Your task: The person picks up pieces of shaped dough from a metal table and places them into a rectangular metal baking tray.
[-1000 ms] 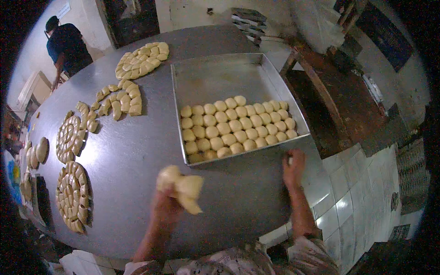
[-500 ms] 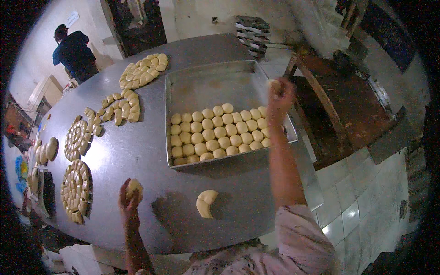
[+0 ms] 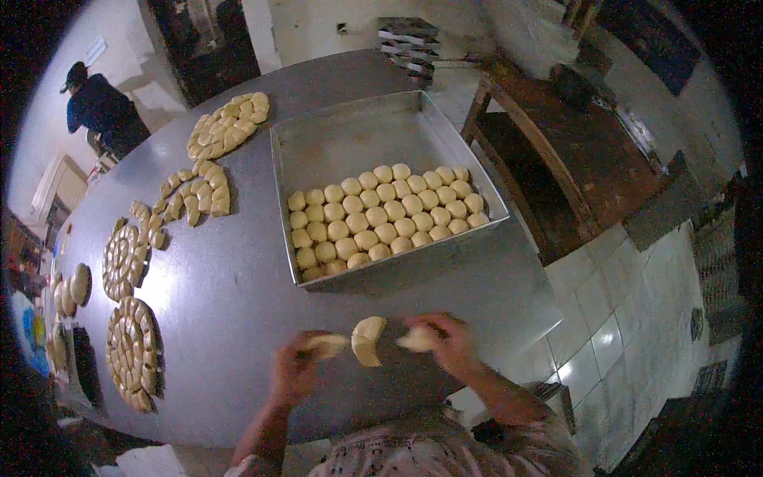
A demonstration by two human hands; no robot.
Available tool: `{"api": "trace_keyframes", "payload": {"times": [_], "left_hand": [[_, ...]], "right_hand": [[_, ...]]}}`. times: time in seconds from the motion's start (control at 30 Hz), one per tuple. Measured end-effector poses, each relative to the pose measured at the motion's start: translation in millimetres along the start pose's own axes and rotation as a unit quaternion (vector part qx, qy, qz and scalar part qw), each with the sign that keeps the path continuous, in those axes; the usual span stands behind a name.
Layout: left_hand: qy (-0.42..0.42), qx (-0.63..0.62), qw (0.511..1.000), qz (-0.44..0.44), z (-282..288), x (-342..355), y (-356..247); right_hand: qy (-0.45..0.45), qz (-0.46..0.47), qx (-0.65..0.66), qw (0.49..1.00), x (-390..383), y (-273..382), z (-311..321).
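Observation:
A curved pale dough piece [image 3: 367,342] lies on the grey metal table near its front edge, between my two hands. To its left, my left hand [image 3: 294,367] is closed on a lump of dough [image 3: 327,345]. On the other side, my right hand [image 3: 447,343] grips a second dough lump [image 3: 416,339]; both hands are somewhat blurred. Beyond them stands a large shallow metal tray [image 3: 358,131]. Close rows of smooth round dough balls [image 3: 395,211] fill its nearer part, and its far part shows bare metal.
Cut dough rounds lie along the table's left side, among them a near one [image 3: 132,354] and a far one [image 3: 228,126]. A brown wooden table [image 3: 580,143] stands to the right. Stacked trays [image 3: 408,48] are at the back. Another person [image 3: 105,115] is at the far left.
My right hand has come from the tray's right side down to the front of the table. My left hand has moved right, toward the curved dough piece. The view has shifted slightly.

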State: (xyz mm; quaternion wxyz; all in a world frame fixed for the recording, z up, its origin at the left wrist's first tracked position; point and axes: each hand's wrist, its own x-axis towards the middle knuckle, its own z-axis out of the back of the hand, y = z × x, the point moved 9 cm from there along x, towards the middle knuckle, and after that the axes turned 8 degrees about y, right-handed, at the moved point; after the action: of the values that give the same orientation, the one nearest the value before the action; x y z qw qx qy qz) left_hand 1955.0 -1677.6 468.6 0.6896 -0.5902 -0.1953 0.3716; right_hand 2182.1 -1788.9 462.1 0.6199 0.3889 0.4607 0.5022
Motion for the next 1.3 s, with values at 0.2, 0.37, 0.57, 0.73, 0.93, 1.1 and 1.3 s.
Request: {"api": "trace_keyframes", "payload": {"times": [0.2, 0.37, 0.57, 0.73, 0.93, 1.1, 1.3], "left_hand": [[-0.099, -0.186, 0.978, -0.011, 62.9, -7.9, 25.6], [-0.009, -0.165, 0.986, -0.002, 14.0, 10.3, 23.6], [-0.034, -0.154, 0.986, 0.044, 15.2, -4.8, 11.7], [0.047, -0.132, 0.99, 0.015, -16.6, 7.9, 8.9], [-0.049, -0.193, 0.98, 0.011, -25.4, 15.2, -1.6], [-0.162, -0.087, 0.981, 0.057, 8.7, 5.5, 20.7], [-0.136, -0.086, 0.985, 0.066, 1.8, -16.3, 18.4]], "right_hand": [[-0.284, -0.041, -0.51, 0.811, -13.3, -0.4, 86.5], [-0.265, 0.039, -0.382, 0.884, 12.1, -11.4, 54.1], [-0.386, -0.032, -0.458, 0.8, -14.3, -29.2, 156.6], [-0.275, 0.057, -0.326, 0.903, 15.8, -11.4, 91.8], [-0.377, 0.036, -0.447, 0.81, -4.9, -42.9, 171.1], [-0.25, 0.042, -0.372, 0.893, -29.8, -28.4, 145.6], [-0.428, 0.232, 0.052, 0.872, 43.2, 78.3, 236.3]]}}
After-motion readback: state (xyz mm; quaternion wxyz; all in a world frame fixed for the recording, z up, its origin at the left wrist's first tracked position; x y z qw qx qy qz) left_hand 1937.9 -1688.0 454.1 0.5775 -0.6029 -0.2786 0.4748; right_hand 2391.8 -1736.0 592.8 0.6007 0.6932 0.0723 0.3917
